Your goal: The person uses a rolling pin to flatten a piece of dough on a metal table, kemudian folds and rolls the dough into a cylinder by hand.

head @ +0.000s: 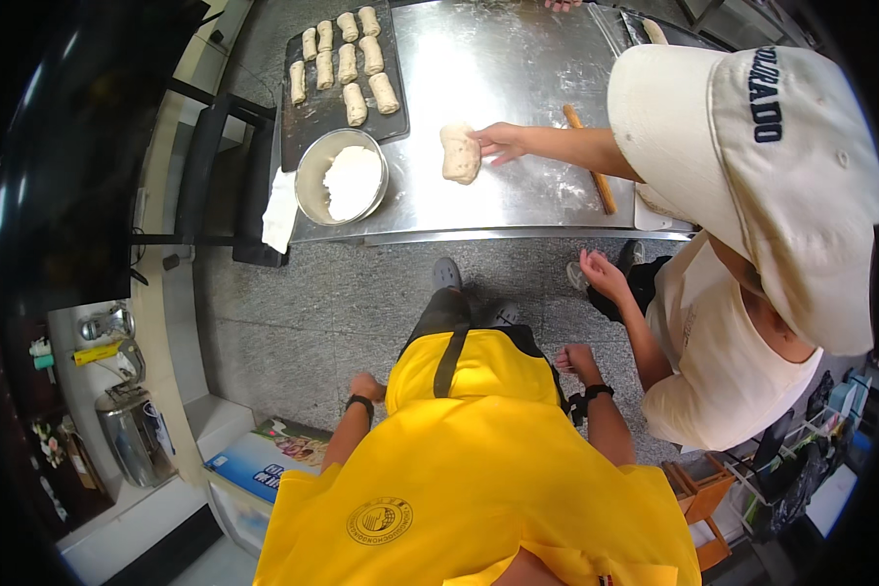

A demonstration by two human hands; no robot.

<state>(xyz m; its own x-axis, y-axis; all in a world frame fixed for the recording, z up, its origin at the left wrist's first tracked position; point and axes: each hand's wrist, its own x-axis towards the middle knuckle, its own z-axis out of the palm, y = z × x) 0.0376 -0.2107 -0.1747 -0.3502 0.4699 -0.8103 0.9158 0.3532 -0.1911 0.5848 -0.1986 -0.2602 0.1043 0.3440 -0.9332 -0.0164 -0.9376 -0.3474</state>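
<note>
My left hand (367, 387) hangs beside my left hip, with its fingers mostly hidden behind the hand. On the other side, my right hand (576, 359) is down by my hip with its fingers curled and nothing visible in it. Both are well back from the steel table (513, 66). A flattened piece of dough (460, 155) lies on the table, and a co-worker's hand (499, 141) touches its right edge. To its left is a metal bowl (309, 176) holding white flour (351, 183). Several rolled dough pieces (347, 64) rest on a dark baking tray (311, 121).
The co-worker, in a white cap (784, 139), stands close on my right with the other hand (604, 275) raised. A wooden rolling pin (601, 183) lies under that person's forearm. A white cloth (279, 209) hangs at the table corner. Left are a chest freezer (264, 458) and black screen (80, 146).
</note>
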